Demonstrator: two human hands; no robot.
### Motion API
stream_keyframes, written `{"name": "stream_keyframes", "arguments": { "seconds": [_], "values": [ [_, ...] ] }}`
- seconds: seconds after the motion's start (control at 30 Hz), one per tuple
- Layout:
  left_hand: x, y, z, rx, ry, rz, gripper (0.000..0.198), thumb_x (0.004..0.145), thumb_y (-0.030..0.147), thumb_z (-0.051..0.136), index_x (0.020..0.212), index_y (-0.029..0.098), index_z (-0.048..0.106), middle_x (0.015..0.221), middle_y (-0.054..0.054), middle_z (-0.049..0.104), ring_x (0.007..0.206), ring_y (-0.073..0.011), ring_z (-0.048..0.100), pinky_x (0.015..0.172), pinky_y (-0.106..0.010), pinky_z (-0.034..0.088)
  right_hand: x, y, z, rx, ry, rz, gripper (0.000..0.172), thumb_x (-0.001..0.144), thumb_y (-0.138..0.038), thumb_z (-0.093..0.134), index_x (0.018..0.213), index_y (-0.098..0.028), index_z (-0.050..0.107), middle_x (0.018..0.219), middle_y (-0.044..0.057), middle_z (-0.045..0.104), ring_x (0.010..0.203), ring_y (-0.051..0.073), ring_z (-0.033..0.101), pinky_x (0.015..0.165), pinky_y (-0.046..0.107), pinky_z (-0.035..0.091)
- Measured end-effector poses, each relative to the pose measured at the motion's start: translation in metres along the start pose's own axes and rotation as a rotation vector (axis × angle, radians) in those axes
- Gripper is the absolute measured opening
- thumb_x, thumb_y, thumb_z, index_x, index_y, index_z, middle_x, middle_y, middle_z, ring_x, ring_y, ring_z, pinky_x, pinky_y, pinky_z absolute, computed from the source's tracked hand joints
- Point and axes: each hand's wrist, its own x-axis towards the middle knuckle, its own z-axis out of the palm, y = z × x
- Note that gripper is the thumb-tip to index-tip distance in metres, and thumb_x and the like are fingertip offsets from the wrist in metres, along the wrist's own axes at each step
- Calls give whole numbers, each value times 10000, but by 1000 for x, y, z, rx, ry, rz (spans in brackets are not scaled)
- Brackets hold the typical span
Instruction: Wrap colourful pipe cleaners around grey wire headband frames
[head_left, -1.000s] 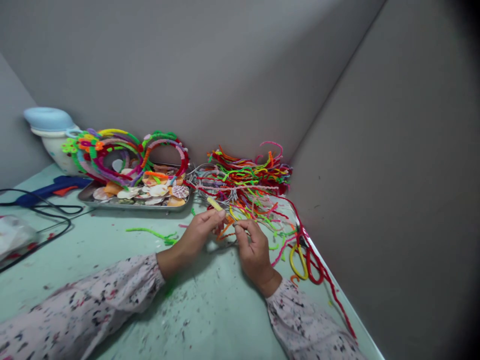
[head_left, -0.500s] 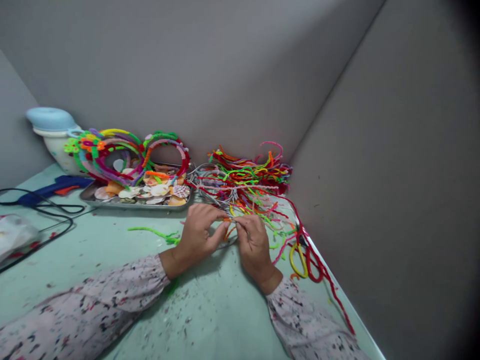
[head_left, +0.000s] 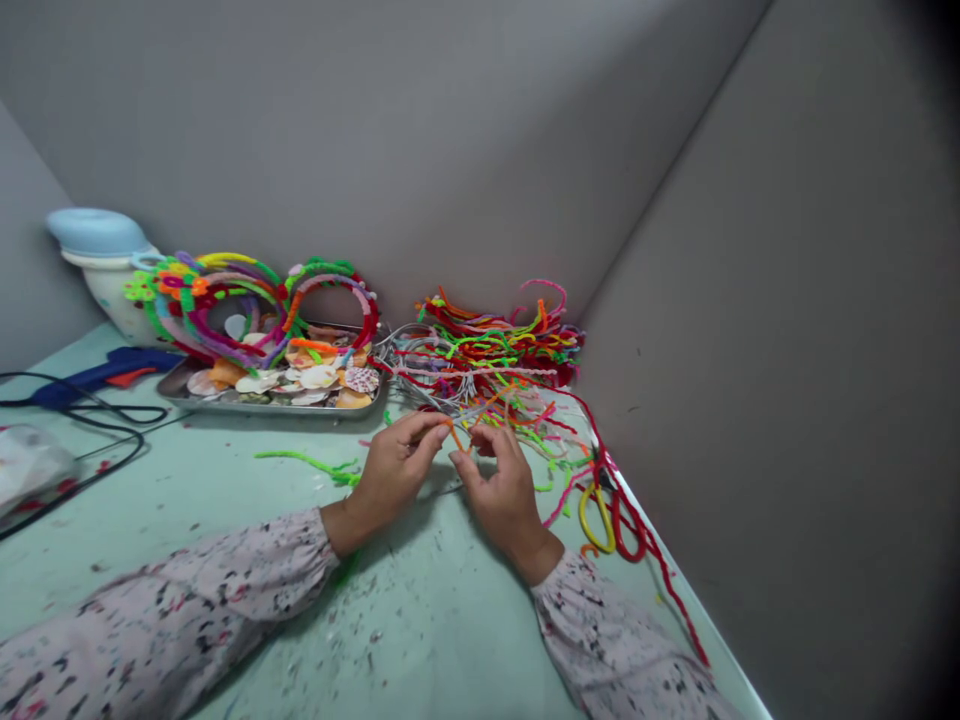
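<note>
Head view — left hand point(head_left: 394, 475) pinches an orange pipe cleaner point(head_left: 457, 437).

Pale pink sleeves point(head_left: 195, 600), seemingly floral, gathered cuffs point(head_left: 322, 540).

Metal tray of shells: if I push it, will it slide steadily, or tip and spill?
The tray probably won't tip: it's broad and shallow. It may feel heavy, being heaped with shells. The upright hoops could topple, as they rise well above its low rim.
</note>
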Motion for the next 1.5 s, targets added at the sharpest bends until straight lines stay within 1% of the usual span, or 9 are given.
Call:
{"name": "stream_keyframes", "arguments": {
  "seconds": [0.17,0.27,0.4,0.5,0.63,0.83,1.3,1.4,1.5],
  "values": [
    [1,-1,1,12,15,-18,197,869,315,546,940,177,667,940,-49,691,877,-177,616,801,-273,468,0,1,2,-29,-23,-27,146,834,-276,646,959,-202,633,980,73,584,944,206,560,849,370,483],
    [2,-2,1,11,41,-45,196,858,319,548,932,177,660,920,-46,690,851,-176,613,790,-275,469,-3,0,2,2,-70,-49,73,859,-268,609,877,-198,614,873,45,598,810,169,574,740,312,498],
    [3,-2,1,3,53,-49,189,860,322,544,932,182,648,886,-33,680,824,-167,602,771,-267,463,-9,-3,1,15,-4,-108,143,876,-211,570,1017,-217,592,837,26,635,676,138,570,619,272,495],
    [3,-3,1,-4,55,-51,191,863,318,540,937,177,645,893,-36,675,824,-167,597,770,-266,457,-12,-6,0,14,55,-236,243,862,-132,543,1079,-238,575,913,44,662,777,152,621,652,277,523],
    [2,-7,2,-1,37,-35,209,885,328,518,960,175,639,927,-41,666,855,-167,588,789,-266,450,-15,-9,-2,-9,0,-396,316,838,-80,535,1105,-244,572,983,54,690,920,164,655,734,290,543],
    [2,-11,2,-3,51,-41,209,902,333,486,961,182,618,921,-31,652,855,-164,575,785,-256,444,-19,-14,-6,-110,-59,-504,299,862,-149,544,1143,-245,579,1059,64,708,925,166,686,726,283,556],
    [8,-12,1,-51,195,-108,223,905,359,459,918,175,584,819,-5,606,751,-147,544,667,-235,424,-17,-26,-9,-191,119,-581,215,811,-176,635,1023,-195,604,953,91,677,817,176,666,690,297,562],
    [8,-11,1,-67,196,-105,215,903,359,470,920,176,582,807,0,602,726,-139,535,637,-226,418,-20,-27,-11,-129,57,-713,214,821,-166,593,1029,-217,601,993,84,664,833,172,653,689,305,549],
    [5,-8,1,-70,167,-82,200,908,343,473,935,175,579,812,0,595,716,-131,529,630,-222,419,-19,-26,-6,-95,-164,-724,118,860,-208,560,963,-221,616,907,50,679,769,157,635,661,294,525]
  ]
}}
